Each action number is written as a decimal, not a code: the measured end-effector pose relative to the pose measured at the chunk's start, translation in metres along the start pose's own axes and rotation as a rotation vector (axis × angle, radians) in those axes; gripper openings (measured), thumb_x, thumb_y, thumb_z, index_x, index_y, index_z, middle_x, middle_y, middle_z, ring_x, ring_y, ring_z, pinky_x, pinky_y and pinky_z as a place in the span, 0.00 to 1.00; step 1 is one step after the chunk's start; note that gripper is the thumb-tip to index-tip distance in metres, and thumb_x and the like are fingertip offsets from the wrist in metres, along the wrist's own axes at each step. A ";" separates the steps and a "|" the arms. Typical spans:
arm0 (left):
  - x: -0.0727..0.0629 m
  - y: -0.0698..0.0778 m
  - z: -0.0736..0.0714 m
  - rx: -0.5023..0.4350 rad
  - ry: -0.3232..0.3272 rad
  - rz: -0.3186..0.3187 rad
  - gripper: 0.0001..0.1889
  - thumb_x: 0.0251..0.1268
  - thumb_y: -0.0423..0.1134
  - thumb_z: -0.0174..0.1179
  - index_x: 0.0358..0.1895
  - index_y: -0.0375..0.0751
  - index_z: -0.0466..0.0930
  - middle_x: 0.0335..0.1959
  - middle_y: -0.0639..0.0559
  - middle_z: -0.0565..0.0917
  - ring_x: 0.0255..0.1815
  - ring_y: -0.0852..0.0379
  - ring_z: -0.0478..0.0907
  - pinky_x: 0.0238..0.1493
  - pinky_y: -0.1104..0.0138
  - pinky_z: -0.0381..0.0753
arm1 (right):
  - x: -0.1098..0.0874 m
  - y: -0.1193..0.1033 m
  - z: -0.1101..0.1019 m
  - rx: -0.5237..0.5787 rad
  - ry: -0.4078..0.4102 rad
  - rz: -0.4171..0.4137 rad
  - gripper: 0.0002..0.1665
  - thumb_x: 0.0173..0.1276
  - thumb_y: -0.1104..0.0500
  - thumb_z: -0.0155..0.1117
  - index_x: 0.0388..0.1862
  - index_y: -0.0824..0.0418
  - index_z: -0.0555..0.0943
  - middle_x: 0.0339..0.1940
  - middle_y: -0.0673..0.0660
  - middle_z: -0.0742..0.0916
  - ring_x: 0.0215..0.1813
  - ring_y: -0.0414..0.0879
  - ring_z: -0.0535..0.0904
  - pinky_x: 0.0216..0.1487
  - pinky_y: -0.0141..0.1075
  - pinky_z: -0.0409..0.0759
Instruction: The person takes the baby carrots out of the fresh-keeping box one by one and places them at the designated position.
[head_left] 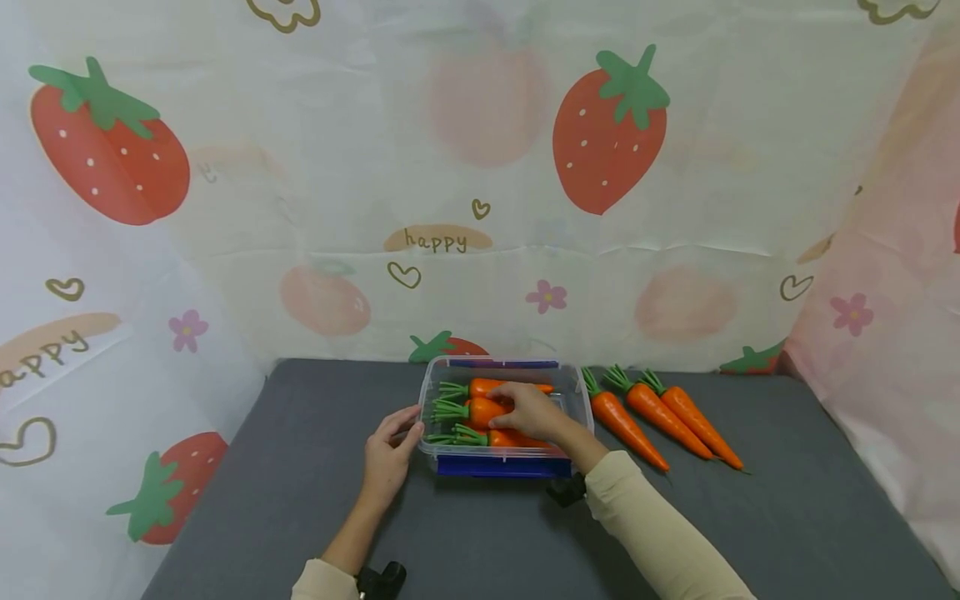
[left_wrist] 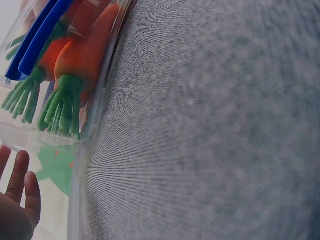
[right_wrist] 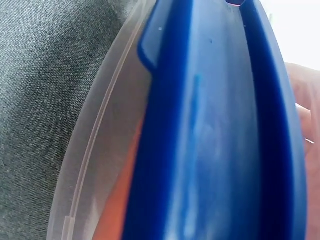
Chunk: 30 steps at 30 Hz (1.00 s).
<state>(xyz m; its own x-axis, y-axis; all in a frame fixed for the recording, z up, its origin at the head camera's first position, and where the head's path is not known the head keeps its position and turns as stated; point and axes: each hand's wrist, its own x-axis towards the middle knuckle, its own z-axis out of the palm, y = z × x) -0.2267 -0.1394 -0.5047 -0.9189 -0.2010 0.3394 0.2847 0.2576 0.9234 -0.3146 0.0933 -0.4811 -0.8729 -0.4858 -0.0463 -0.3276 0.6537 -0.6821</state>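
Observation:
A clear plastic box (head_left: 588,417) with blue latches (head_left: 502,467) stands on the table with several orange carrots inside, their green tops pointing left. My right hand (head_left: 534,408) reaches over the front rim and grips the middle carrot (head_left: 482,411) between thumb and fingers. Behind it lies another carrot (head_left: 482,387), and one more carrot (head_left: 501,437) rests along the front wall. At the box's left end my left hand (head_left: 390,450) touches the wall with loosely extended fingers. A blue latch (right_wrist: 215,125) fills most of the right wrist view and hides the right fingertips.
Right of the box, three carrots (head_left: 630,432) lie side by side on the grey tabletop (head_left: 315,467), tops toward the back. A curtain printed with strawberries (head_left: 611,133) hangs behind the table and along both sides.

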 end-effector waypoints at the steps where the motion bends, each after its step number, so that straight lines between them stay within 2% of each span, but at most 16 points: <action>1: 0.000 0.000 0.000 -0.001 0.001 -0.001 0.15 0.63 0.28 0.61 0.52 0.29 0.82 0.52 0.35 0.83 0.43 0.67 0.79 0.42 0.78 0.77 | 0.000 0.000 0.000 -0.003 0.000 -0.001 0.27 0.62 0.57 0.71 0.61 0.60 0.79 0.60 0.57 0.83 0.60 0.53 0.77 0.63 0.48 0.74; 9: 0.000 0.000 -0.001 -0.001 -0.001 -0.001 0.15 0.63 0.27 0.61 0.53 0.28 0.82 0.52 0.34 0.83 0.44 0.64 0.80 0.41 0.79 0.76 | 0.003 -0.001 0.000 -0.026 -0.015 -0.006 0.28 0.62 0.56 0.71 0.61 0.59 0.79 0.61 0.57 0.83 0.60 0.52 0.78 0.63 0.48 0.75; 18: 0.001 0.000 -0.001 0.009 -0.004 -0.005 0.15 0.64 0.28 0.61 0.53 0.28 0.82 0.52 0.35 0.83 0.44 0.63 0.80 0.41 0.79 0.76 | 0.004 -0.001 0.000 -0.053 0.007 -0.022 0.27 0.59 0.55 0.74 0.57 0.59 0.82 0.55 0.56 0.85 0.53 0.50 0.80 0.59 0.45 0.78; 23: 0.000 -0.001 -0.001 0.015 -0.009 0.005 0.15 0.64 0.29 0.61 0.53 0.28 0.82 0.52 0.35 0.83 0.44 0.62 0.81 0.42 0.78 0.77 | 0.005 0.001 0.001 -0.073 0.020 -0.032 0.26 0.59 0.55 0.74 0.57 0.59 0.82 0.54 0.55 0.86 0.52 0.49 0.80 0.58 0.45 0.78; 30: -0.001 -0.002 0.000 0.009 0.009 0.045 0.14 0.63 0.28 0.61 0.52 0.28 0.82 0.51 0.33 0.83 0.43 0.60 0.82 0.41 0.78 0.77 | 0.003 0.003 0.000 -0.047 0.045 -0.038 0.27 0.59 0.55 0.74 0.57 0.59 0.81 0.53 0.56 0.86 0.51 0.49 0.80 0.56 0.44 0.79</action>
<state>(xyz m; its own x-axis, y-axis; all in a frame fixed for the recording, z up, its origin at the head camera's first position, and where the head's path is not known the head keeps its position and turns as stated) -0.2265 -0.1399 -0.5066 -0.9029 -0.1974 0.3818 0.3230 0.2745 0.9057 -0.3179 0.0933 -0.4832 -0.8744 -0.4851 0.0127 -0.3767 0.6620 -0.6480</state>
